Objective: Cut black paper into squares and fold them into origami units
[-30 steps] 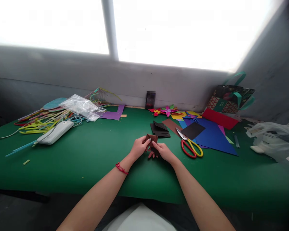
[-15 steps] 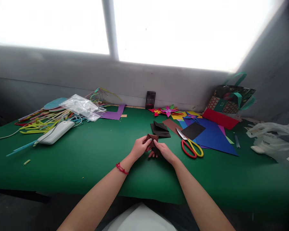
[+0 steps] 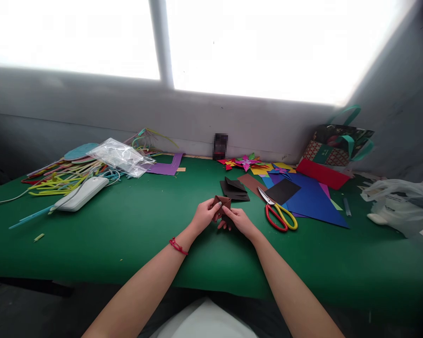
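Observation:
A small folded piece of brown paper [image 3: 223, 202] is held up between both hands, above the middle of the green table. My left hand [image 3: 205, 215] is closed on its left side, with the thumb lying over the front. From the right, my right hand [image 3: 240, 220] pinches the same paper, its thumb on the front and other fingers curled beneath. Fingers partly hide the lower folds. Just behind the hands lies a stack of folded black paper [image 3: 234, 190]. Scissors [image 3: 277, 211] with one red and one yellow handle rest to the right, blades partly open.
Coloured sheets, a blue one [image 3: 315, 202] on top, spread to the right near a red box [image 3: 322, 173]. Paper flowers [image 3: 246, 162] lie by the wall. A white power strip [image 3: 81, 195] and a clear plastic bag [image 3: 118, 155] sit left; a white bag [image 3: 405, 202] stands far right.
The brown paper has shifted very slightly left, and my right thumb has slid a little left across it. Everything else on the table is unmoved.

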The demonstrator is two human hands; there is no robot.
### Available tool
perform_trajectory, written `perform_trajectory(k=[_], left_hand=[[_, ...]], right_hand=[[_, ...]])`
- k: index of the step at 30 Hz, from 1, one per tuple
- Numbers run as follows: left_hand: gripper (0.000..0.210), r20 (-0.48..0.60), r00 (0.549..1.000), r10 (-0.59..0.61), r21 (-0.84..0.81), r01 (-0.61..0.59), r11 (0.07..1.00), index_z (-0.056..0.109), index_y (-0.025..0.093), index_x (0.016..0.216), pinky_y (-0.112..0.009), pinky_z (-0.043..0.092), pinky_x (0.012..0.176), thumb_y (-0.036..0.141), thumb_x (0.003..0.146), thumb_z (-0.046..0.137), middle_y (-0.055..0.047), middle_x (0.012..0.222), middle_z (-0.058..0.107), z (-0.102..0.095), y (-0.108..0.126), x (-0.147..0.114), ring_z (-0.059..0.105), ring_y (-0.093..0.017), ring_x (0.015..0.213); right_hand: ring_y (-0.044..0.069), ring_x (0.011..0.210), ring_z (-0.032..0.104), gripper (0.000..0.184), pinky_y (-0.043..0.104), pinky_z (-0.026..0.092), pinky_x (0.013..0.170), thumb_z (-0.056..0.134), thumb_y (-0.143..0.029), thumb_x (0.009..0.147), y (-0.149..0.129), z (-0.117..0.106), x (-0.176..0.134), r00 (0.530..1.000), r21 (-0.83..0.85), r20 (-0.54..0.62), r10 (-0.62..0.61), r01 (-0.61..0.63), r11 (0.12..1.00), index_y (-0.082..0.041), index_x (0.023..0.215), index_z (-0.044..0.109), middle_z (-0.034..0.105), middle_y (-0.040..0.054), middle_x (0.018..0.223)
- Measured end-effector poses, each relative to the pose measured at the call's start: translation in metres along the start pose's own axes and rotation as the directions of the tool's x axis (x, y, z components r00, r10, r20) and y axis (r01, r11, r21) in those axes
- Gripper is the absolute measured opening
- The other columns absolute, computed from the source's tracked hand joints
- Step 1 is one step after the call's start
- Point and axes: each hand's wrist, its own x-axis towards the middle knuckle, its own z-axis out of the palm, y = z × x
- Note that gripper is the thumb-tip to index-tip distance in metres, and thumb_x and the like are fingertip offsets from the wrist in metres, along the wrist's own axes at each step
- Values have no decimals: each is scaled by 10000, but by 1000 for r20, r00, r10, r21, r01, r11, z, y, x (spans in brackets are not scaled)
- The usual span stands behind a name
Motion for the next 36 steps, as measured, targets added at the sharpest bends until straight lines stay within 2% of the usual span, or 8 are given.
perform_trajectory(k=[9,14,17,21,24,28,31,36], left_hand=[[284,2,1000,29,13,-30,999,571,129,801,-210,345,468,379,811,435,17,518,496,-2,-1,0,440,-89,452],[322,26,1000,7,-46,-6,999,578,114,885,-205,340,433,392,809,435,28,489,474,-1,-1,1,426,-86,418],[340,53,998,-19,-52,22,998,578,112,936,-203,345,420,395,802,445,37,465,465,-1,-2,1,424,-86,398],[335,60,998,-28,-39,31,999,586,113,938,-201,349,416,386,803,446,40,443,458,-2,-2,1,424,-85,385],[336,65,997,-30,-50,34,998,585,111,943,-199,350,412,383,805,443,38,448,458,-2,-2,1,424,-84,385],[345,90,996,-25,-69,31,997,576,110,977,-200,356,414,380,803,449,34,476,467,-1,-1,1,430,-83,395],[333,112,993,-35,-60,42,997,583,102,922,-202,352,407,384,797,458,34,461,459,0,-2,0,432,-85,388],[326,167,985,-53,-83,68,994,576,103,881,-197,341,388,397,784,475,35,469,466,1,-2,0,432,-81,376]], right_hand=[[128,496,553,413,226,380,442,483,-478,778,-3,-2,-4,999,-31,27,-31,32,999,-113,907,626,659,73,638],[121,468,547,510,211,373,409,401,-537,795,-2,0,-2,1000,12,6,-12,12,1000,-97,915,627,651,77,621],[119,453,543,573,207,360,395,345,-568,801,1,0,0,1000,57,4,-11,11,998,-84,854,647,644,85,599],[115,408,523,571,207,343,384,363,-568,794,4,-3,1,1000,51,-6,-3,4,999,-81,782,661,622,74,523],[119,420,531,547,206,343,380,374,-545,804,3,-3,1,1000,69,-14,-2,3,998,-79,778,659,627,80,541],[140,451,554,513,220,379,371,402,-556,784,-2,-2,-1,996,128,-88,30,-18,992,-104,801,645,644,77,613],[155,458,566,453,247,429,409,480,-548,743,-4,-1,-2,988,132,-142,58,-39,990,-123,768,635,636,53,579],[166,467,583,470,258,451,431,485,-553,735,-4,-2,-3,992,113,-111,55,-42,993,-110,745,643,626,54,549]])
